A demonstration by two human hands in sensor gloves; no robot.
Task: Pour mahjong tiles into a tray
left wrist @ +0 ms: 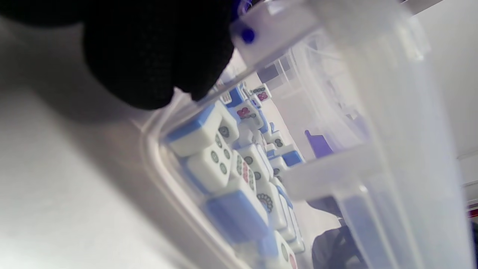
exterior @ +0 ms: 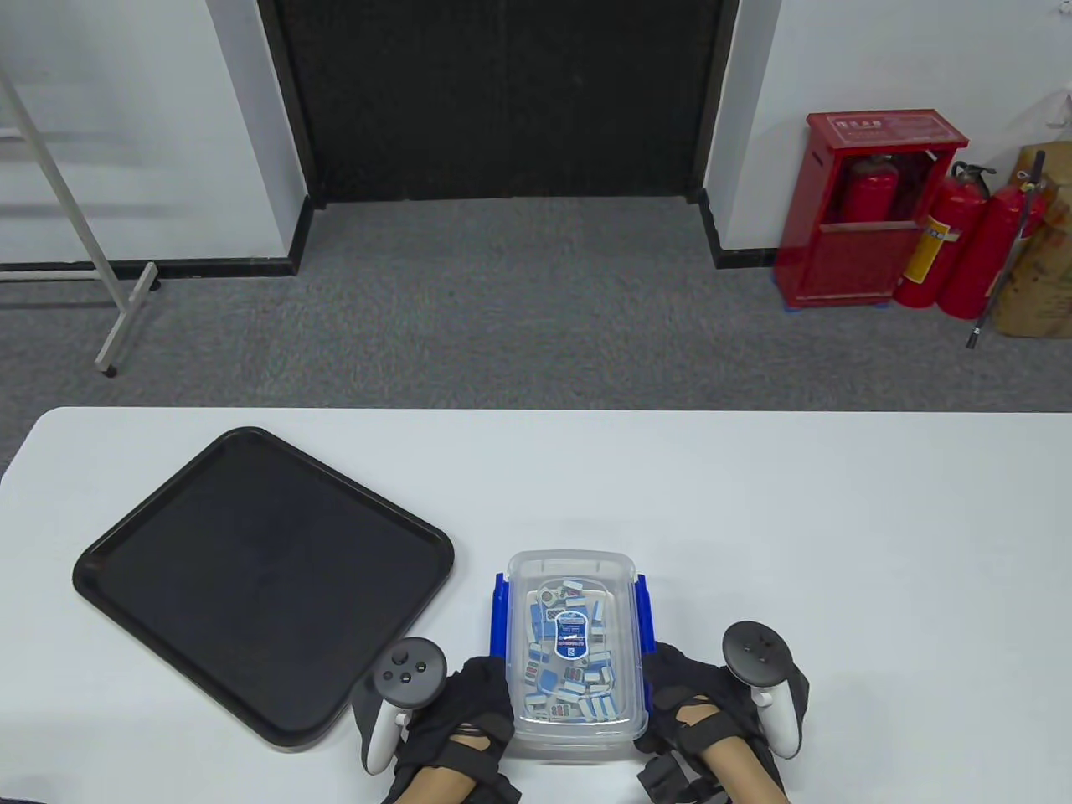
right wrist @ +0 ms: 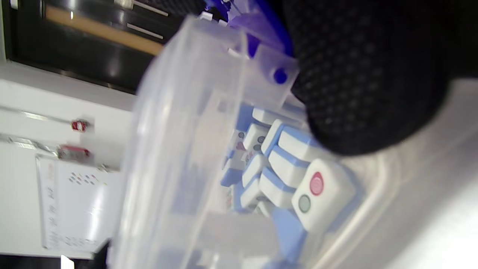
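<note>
A white tabletop (exterior: 754, 502) carries a black tray (exterior: 260, 578) and a clear plastic box (exterior: 574, 653) with blue side latches, lidded and holding blue-backed mahjong tiles (exterior: 569, 662). The box stands between the fingers of the two gloved hands, which touch its left and right sides. The tray lies flat to the left of the left fingers (exterior: 481, 682), near the box but apart from it.
</note>
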